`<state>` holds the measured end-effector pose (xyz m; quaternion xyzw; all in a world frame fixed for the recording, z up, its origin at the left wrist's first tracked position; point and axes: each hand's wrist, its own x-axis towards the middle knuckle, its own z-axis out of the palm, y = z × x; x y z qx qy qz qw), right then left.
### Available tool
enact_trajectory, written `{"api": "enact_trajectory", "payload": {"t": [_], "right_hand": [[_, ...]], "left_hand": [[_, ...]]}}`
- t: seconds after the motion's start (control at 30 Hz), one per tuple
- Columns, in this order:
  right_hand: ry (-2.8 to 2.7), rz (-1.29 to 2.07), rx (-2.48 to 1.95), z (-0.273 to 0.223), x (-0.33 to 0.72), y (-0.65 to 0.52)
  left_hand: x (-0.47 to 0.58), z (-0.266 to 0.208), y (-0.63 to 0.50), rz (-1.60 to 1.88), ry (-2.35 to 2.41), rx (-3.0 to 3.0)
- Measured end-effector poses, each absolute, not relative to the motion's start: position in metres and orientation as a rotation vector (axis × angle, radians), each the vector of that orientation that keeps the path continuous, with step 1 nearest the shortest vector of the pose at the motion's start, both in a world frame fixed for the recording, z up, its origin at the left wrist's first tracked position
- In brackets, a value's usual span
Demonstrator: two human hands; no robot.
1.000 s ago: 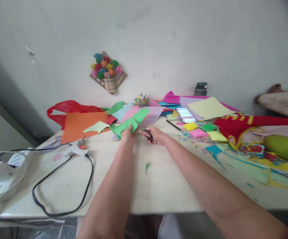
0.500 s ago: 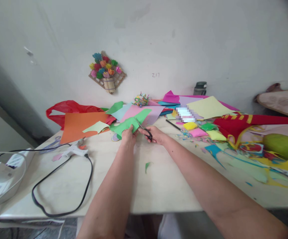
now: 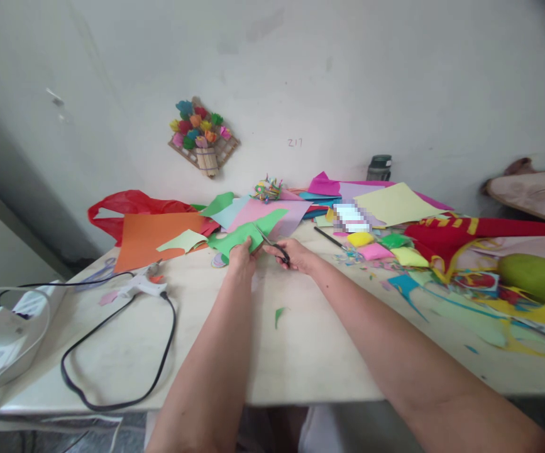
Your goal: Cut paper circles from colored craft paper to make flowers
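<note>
Pinched in my left hand (image 3: 244, 255) is a sheet of green paper (image 3: 234, 239) with an irregular cut outline, raised a little above the table. My right hand (image 3: 295, 257) is closed round the black handles of a pair of scissors (image 3: 279, 251). The scissor blades lie across the green paper, just right of my left thumb. On the table in front of my wrists lies a small green paper scrap (image 3: 278, 316). Pale green paper (image 3: 183, 241) and orange paper (image 3: 152, 233) are left of my left hand.
A white glue gun (image 3: 143, 286) with a looped black cord and a power strip (image 3: 22, 321) are on the left. To the right lie a black pen (image 3: 329, 238), a blurred-out phone (image 3: 351, 217), small coloured packets (image 3: 374, 251), paper scraps and a green fruit (image 3: 539, 278).
The green paper's far right tip has shifted very slightly. Both hands keep almost the same place, with the scissors still at the paper.
</note>
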<state>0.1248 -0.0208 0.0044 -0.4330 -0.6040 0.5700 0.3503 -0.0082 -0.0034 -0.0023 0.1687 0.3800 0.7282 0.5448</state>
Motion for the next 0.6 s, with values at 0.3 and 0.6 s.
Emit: {"api": "enact_trajectory", "payload": {"t": [0.3, 0.6], "right_hand": [[-1.544, 1.473, -1.101, 0.0017, 0.1245, -0.018], [-1.553, 1.493, -1.117, 0.0061, 0.1282, -0.0203]], "left_hand": [[-0.0117, -0.0035, -0.0024, 1.722, 0.882, 0.414], [-0.0147, -0.0046, -0.0027, 1.715, 0.858, 0.47]]}}
